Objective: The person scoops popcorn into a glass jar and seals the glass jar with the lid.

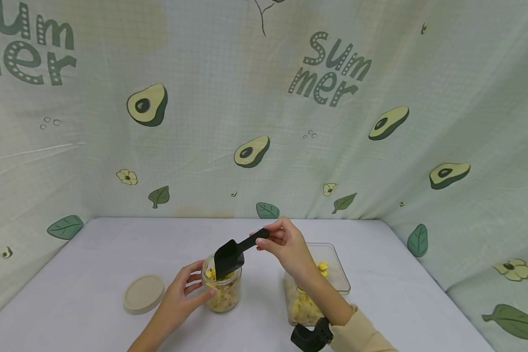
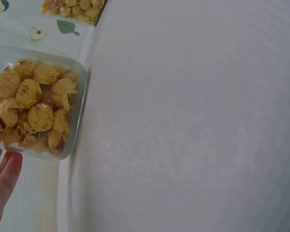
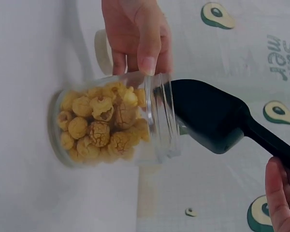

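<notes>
A clear glass jar point(image 1: 225, 299) partly filled with yellow popcorn point(image 3: 99, 123) stands upright on the table. My left hand point(image 1: 182, 295) holds it from the left side, thumb near the rim and fingers behind. In the right wrist view that hand's thumb lies against the jar's neck. My right hand point(image 1: 288, 248) grips the handle of a black scoop point(image 1: 230, 259) above and to the right. The scoop's blade tilts down into the jar's mouth, its tip just inside the rim. Whether popcorn is still in the scoop, I cannot tell.
A clear rectangular container point(image 1: 343, 278) with more popcorn stands on the right, partly covered by my right forearm. A round beige lid point(image 1: 143, 294) lies on the table left of the jar. Patterned cloth point(image 1: 193, 122) hangs behind and at the sides of the white table point(image 1: 158, 244).
</notes>
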A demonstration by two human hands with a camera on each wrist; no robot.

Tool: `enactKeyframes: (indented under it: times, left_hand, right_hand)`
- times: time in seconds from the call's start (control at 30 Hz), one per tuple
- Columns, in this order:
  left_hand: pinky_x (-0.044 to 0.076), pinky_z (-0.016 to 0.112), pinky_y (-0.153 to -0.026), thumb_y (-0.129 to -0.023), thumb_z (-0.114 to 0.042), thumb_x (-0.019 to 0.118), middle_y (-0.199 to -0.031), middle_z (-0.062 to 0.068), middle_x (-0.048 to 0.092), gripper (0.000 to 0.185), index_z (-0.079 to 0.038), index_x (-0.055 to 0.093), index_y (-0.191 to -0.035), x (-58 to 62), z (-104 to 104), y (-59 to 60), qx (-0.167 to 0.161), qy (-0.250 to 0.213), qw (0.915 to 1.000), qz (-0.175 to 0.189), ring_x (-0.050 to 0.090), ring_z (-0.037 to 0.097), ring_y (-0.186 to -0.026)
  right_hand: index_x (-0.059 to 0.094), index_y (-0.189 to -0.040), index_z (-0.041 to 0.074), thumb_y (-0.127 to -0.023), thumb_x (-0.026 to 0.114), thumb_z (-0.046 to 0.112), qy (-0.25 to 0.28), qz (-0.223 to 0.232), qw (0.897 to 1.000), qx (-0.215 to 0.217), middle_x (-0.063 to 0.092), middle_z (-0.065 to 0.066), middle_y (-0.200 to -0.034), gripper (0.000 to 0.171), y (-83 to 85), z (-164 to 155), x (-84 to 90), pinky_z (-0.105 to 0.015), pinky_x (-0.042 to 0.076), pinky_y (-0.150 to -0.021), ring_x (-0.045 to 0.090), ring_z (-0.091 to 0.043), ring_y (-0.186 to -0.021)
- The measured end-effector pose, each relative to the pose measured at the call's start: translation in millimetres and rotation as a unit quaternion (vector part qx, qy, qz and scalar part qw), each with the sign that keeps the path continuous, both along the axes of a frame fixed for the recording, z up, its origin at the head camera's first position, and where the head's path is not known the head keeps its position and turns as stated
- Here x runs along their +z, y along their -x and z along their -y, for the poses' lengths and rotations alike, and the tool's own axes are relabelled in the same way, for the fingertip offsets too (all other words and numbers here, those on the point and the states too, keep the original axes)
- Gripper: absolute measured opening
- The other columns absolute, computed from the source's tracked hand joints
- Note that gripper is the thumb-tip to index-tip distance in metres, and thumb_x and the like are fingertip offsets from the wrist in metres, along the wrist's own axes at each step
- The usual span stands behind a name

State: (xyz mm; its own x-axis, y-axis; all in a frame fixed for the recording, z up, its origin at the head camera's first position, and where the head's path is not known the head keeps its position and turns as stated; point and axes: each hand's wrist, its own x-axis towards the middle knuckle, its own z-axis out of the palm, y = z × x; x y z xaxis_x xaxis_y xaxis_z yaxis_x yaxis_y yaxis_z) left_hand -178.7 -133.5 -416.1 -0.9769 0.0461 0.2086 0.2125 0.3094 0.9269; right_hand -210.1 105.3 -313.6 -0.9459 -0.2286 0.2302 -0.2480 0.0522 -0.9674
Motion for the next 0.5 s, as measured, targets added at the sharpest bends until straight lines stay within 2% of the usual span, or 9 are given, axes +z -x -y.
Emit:
enactKeyframes:
  times: [0.1, 0.2, 0.37, 0.43, 0.5]
  left_hand:
    - [0.048, 0.014, -0.089, -0.076, -0.019, 0.077, -0.133, 0.008, 0.047, 0.065, -0.008, 0.046, -0.131, 0.5, -0.7, 0.2, 0.001, 0.001, 1.0, 0.002, 0.053, 0.01, -0.106]
    - [0.048, 0.014, -0.09, -0.076, -0.02, 0.077, -0.133, 0.008, 0.047, 0.065, -0.008, 0.046, -0.131, 1.0, -1.0, 0.1, 0.003, 0.002, 1.0, 0.009, 0.052, 0.011, -0.107]
    - [0.048, 0.016, -0.091, -0.076, -0.023, 0.077, -0.134, 0.007, 0.047, 0.067, -0.01, 0.045, -0.132, 1.9, -1.5, 0.2, 0.006, 0.008, 0.9997, 0.025, 0.051, 0.016, -0.11]
    - [0.048, 0.017, -0.092, -0.076, -0.023, 0.077, -0.134, 0.006, 0.046, 0.067, -0.01, 0.044, -0.133, 2.4, -1.7, 0.2, 0.006, 0.01, 0.9995, 0.029, 0.051, 0.018, -0.111]
    - [0.048, 0.018, -0.092, -0.076, -0.023, 0.077, -0.134, 0.006, 0.047, 0.067, -0.01, 0.044, -0.133, 2.9, -2.0, 0.2, 0.008, 0.01, 0.9995, 0.031, 0.051, 0.019, -0.112]
  right_hand:
    - [0.046, -0.106, -0.003, -0.083, 0.066, 0.001, -0.005, -0.025, 1.0, 0.007, 0.064, -0.023, -0.112, 0.031, -2.6, -1.6, 2.1, -0.024, 0.055, -0.082, 0.066, -0.013, -0.083]
    - [0.047, -0.104, -0.003, -0.084, 0.066, 0.002, -0.011, -0.073, 0.997, 0.021, 0.064, -0.023, -0.111, 0.029, -5.4, -3.2, 2.9, -0.021, 0.055, -0.079, 0.067, -0.014, -0.085]
    - [0.05, -0.103, -0.001, -0.084, 0.066, 0.004, -0.039, -0.185, 0.982, 0.013, 0.067, -0.019, -0.106, 0.025, -9.3, -5.7, 3.2, -0.021, 0.055, -0.075, 0.066, -0.014, -0.088]
    - [0.05, -0.104, 0.0, -0.084, 0.066, 0.004, -0.035, -0.198, 0.98, 0.004, 0.067, -0.019, -0.106, 0.026, -11.1, -7.4, 4.1, -0.021, 0.054, -0.075, 0.065, -0.013, -0.089]
    - [0.049, -0.105, -0.001, -0.084, 0.066, 0.004, -0.014, -0.177, 0.984, -0.003, 0.066, -0.021, -0.107, 0.028, -13.5, -10.3, 5.4, -0.021, 0.054, -0.076, 0.064, -0.011, -0.087]
